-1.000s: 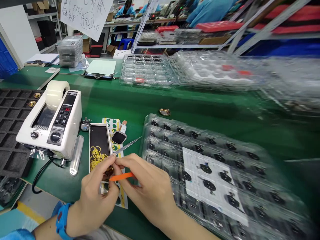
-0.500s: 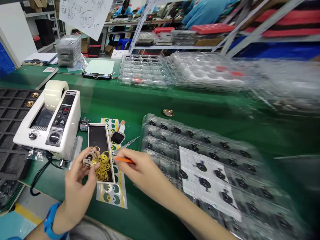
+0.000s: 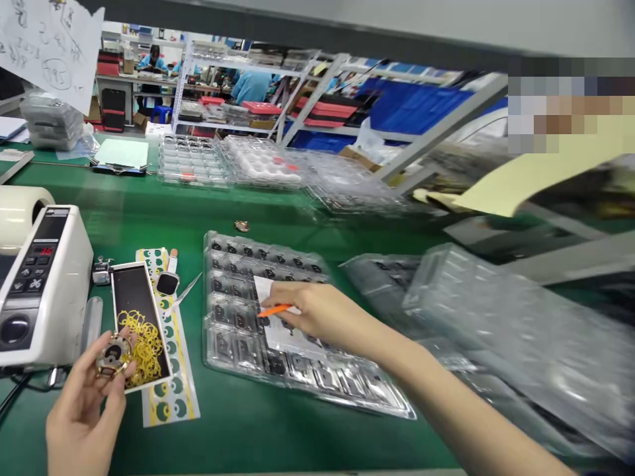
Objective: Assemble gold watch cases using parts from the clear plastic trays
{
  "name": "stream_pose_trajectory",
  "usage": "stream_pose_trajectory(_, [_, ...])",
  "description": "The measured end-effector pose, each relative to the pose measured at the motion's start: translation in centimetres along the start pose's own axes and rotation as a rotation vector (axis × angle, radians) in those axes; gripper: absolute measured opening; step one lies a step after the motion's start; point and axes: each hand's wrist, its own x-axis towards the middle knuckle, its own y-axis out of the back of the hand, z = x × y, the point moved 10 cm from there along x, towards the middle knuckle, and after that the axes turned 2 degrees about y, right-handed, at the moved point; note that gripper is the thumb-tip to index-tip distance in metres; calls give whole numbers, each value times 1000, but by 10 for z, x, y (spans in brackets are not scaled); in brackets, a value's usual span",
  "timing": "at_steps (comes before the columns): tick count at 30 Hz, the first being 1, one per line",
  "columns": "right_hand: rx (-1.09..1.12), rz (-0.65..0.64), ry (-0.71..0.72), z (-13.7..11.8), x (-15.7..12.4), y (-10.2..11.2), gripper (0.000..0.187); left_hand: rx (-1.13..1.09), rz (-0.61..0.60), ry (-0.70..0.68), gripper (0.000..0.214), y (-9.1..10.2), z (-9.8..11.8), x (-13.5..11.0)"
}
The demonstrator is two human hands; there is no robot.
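Observation:
My left hand [image 3: 82, 410] holds a small round gold-coloured metal part [image 3: 112, 355] up by its fingertips, just in front of a black tray [image 3: 133, 305] with a heap of yellow rings [image 3: 141, 340]. My right hand [image 3: 317, 311] reaches over a clear plastic blister tray [image 3: 233, 357] of small black parts and grips a thin orange stick [image 3: 274, 309], its tip near a white paper sheet [image 3: 282, 337] lying on that tray. Metal tweezers [image 3: 186, 292] lie on the green mat between the two trays.
A white tape dispenser [image 3: 40, 284] stands at the left edge. A sticker strip [image 3: 173, 396] lies under the black tray. Stacks of clear trays [image 3: 278, 165] fill the back, more blurred trays [image 3: 496, 330] at the right. A loose gold part [image 3: 241, 226] lies mid-table. People work far behind.
My view has swung right. My right hand moved away from the left hand and out over the blister tray with the orange stick. My left hand keeps the gold part, lower left.

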Motion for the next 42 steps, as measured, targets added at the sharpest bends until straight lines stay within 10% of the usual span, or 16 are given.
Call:
stream_pose_trajectory(6, [-64, 27, 13, -6, -24, -31, 25, -6, -81, 47, 35, -16, -9, -4])
stream_pose_trajectory(11, [-3, 173, 34, -29, -21, -6, 26, -134, -219, 128, 37, -37, -17, -7])
stream_pose_trajectory(17, [704, 303, -1, -103, 10, 19, 16, -382, -572, 226, 32, -86, -12, -13])
stream_pose_trajectory(25, [841, 279, 195, -163, 53, 12, 7, -76, -220, -116, 10, -36, 20, 10])
stream_pose_trajectory(30, [814, 300, 289, -168, 54, 21, 13, -27, -308, -187, 16, -32, 24, 6])
stream_pose_trajectory(35, [977, 243, 23, -142, 58, 11, 15, -312, -452, 40, 43, -46, 7, -2])
stream_pose_trajectory(42, [1119, 185, -139, -129, 64, -5, 21, -354, -514, 14, 44, -57, 9, -7])
